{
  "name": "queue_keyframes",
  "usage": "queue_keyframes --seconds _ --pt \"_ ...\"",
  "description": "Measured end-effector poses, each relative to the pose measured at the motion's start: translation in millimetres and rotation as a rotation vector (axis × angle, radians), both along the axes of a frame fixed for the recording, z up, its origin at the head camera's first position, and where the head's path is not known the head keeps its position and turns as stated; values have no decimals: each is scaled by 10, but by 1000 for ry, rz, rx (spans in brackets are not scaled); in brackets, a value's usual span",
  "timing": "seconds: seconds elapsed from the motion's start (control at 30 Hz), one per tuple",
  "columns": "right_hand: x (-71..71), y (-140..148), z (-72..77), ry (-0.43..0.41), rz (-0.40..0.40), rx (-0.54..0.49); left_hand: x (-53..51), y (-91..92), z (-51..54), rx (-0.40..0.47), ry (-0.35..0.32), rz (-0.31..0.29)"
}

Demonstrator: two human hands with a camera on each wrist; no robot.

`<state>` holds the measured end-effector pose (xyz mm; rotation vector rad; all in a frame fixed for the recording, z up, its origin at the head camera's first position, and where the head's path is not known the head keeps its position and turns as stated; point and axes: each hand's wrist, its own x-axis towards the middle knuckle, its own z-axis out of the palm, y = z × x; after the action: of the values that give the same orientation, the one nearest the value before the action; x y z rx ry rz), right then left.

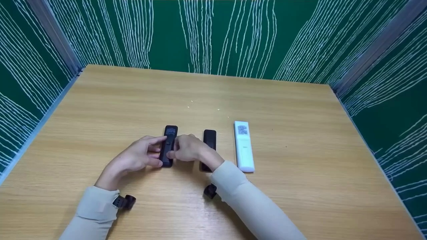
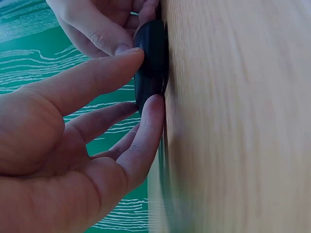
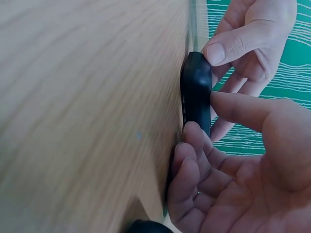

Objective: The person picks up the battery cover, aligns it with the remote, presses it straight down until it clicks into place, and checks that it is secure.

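A black remote control [image 1: 168,144] with a printed label near its far end lies on the table between both hands. My left hand [image 1: 135,156] grips its left side, with the fingers and thumb on its edge and top, as the left wrist view shows on the dark casing [image 2: 151,58]. From the other side my right hand [image 1: 189,147] holds it, thumb on the upper face and curled fingers along the edge [image 3: 197,90]. A second black remote [image 1: 209,138] lies partly hidden under my right wrist. Right of that is a longer white remote [image 1: 244,150] bearing a square printed code.
The wooden table [image 1: 283,200] carries several tiny pale specks [image 1: 218,109] beyond the remotes. Green panels [image 1: 166,33] with white wavy lines stand at the back and both sides. Dark wrist cameras [image 1: 126,202] hang by both sleeves.
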<state>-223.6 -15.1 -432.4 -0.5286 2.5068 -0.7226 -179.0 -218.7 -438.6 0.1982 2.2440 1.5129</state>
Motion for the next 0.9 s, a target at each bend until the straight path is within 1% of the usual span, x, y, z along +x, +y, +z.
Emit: queue_keyframes --seconds 0.23,0.4,0.63,0.8,0.9 --pt "-42 -3 -3 -75 -23 -29 2 6 5 -8 1 -2" --pt "-78 -12 -7 -122 -39 -45 1 3 9 -32 1 2" --pt "-108 -33 17 -126 -27 -19 10 2 4 -34 22 -1" --pt "-133 -46 25 -113 -18 14 6 4 6 -39 16 2" --pt "-143 -50 39 -120 -9 28 -2 -2 2 -49 8 9"
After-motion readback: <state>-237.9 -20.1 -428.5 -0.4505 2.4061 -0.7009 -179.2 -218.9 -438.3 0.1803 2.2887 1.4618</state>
